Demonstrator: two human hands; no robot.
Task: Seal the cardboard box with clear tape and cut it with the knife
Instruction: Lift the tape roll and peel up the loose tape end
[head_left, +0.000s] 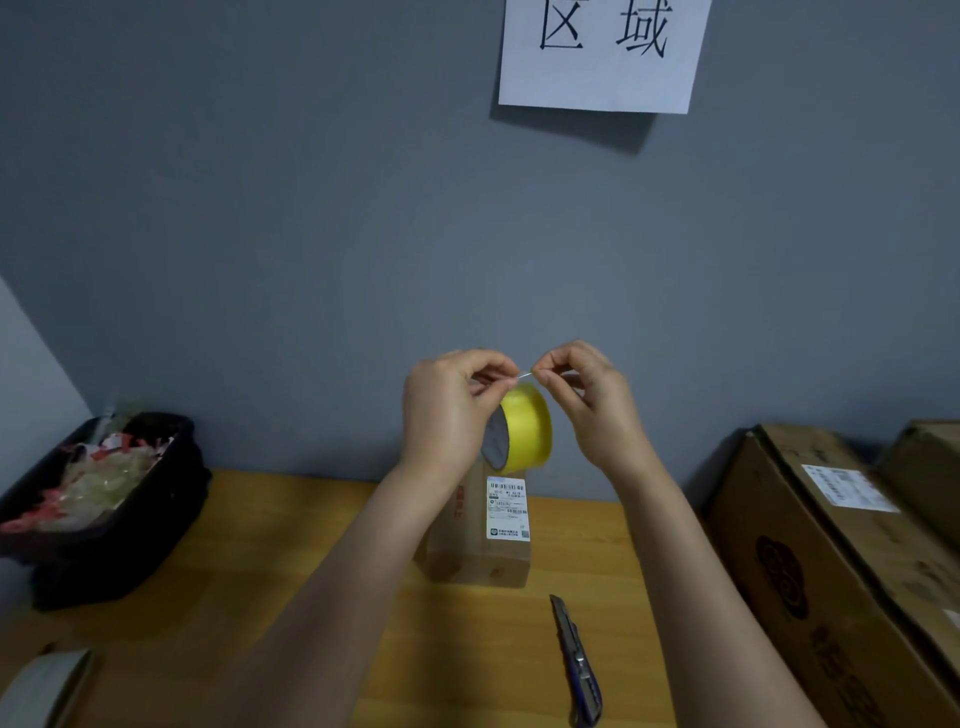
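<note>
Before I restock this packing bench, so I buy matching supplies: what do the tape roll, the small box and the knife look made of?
Tape roll: glossy yellowish plastic film, likely clear tape tinted by its layers; the core looks grey.
Small box: matte brown cardboard with a white paper label.
Knife: a dull grey, apparently metal body with a dark blue, probably plastic grip; blur leaves this open.

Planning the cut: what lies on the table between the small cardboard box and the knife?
Nothing: the head view shows only bare wooden table between the small cardboard box and the knife, which lies nearer the camera.
</note>
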